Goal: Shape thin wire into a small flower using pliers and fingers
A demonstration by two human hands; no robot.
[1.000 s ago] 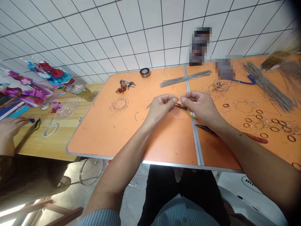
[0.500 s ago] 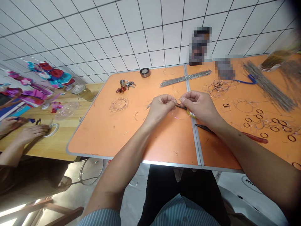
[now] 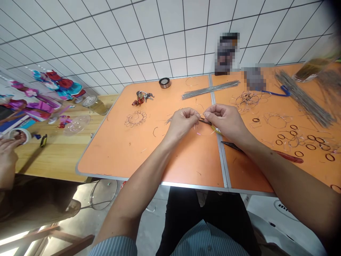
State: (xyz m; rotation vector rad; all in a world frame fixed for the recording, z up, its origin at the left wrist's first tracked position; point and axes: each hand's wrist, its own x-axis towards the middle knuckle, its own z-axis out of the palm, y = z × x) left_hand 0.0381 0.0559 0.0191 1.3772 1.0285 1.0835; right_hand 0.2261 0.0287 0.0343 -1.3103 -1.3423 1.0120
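Note:
My left hand [image 3: 183, 122] and my right hand [image 3: 223, 119] meet fingertip to fingertip above the orange table [image 3: 119, 149]. Both are closed in a pinch on a thin wire [image 3: 205, 135], which curves in loops between and below them; its exact shape is hard to make out. Beneath my right hand lie pliers [image 3: 215, 129] with yellow handles, partly covered by the fingers. Another tool with a dark pointed tip [image 3: 230, 144] and a red handle [image 3: 290, 156] rests under my right forearm. Left of my left hand is a looped wire ring [image 3: 135, 118].
Keys [image 3: 144, 96], a tape roll [image 3: 164, 83] and a bundle of straight wires [image 3: 210, 89] lie toward the tiled wall. More wires [image 3: 303, 97], dark rings [image 3: 311, 147] and a wire flower shape [image 3: 247, 99] are on the right. A co-worker's hand [image 3: 7, 149] is far left.
My hands keep nearly the same pinch and place. At the far left, the co-worker's hands have moved further left along with a white ring-shaped roll.

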